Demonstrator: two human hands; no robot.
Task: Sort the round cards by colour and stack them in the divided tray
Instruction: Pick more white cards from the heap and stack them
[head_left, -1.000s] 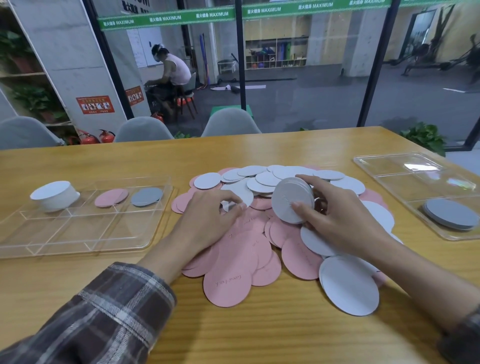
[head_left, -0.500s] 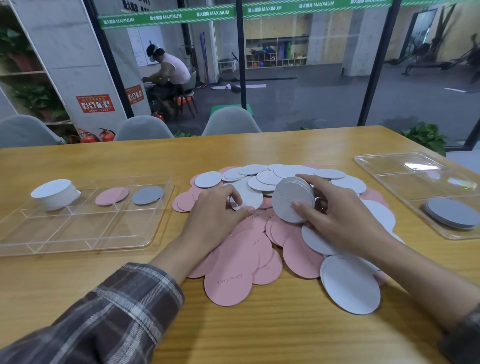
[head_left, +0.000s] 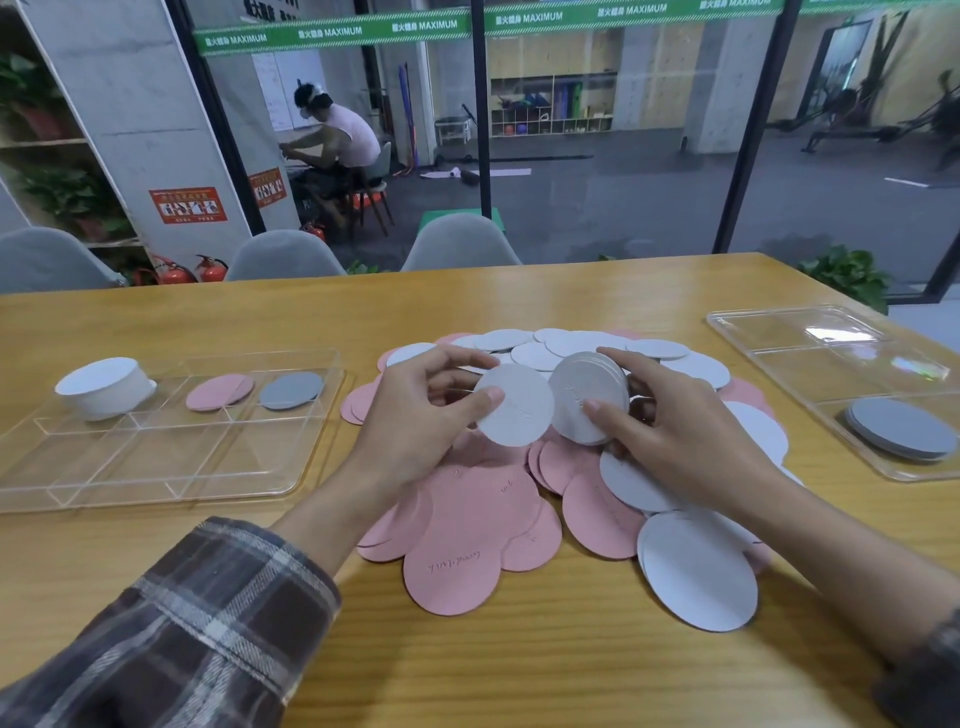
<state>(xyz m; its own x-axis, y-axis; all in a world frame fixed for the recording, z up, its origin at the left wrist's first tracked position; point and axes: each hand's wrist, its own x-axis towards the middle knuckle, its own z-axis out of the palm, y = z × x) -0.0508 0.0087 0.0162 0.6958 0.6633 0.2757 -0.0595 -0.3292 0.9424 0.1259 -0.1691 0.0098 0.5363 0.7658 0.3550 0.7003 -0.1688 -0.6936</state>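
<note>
After pressing on pile (head_left: 467, 519) second ago, now pinching white card (head_left: 514, 405) in left hand (head_left: 415, 415), raised just beside white stack (head_left: 587, 400) gripped in right hand (head_left: 675, 431); likely merging next

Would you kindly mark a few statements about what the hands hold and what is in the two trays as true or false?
1. The left hand pinches a single white card. True.
2. The right hand holds nothing. False: it grips a stack of white cards.
3. The left tray holds a white stack, pink cards and grey cards. True.
4. The right tray holds a pink stack. False: it holds a grey stack.
</note>
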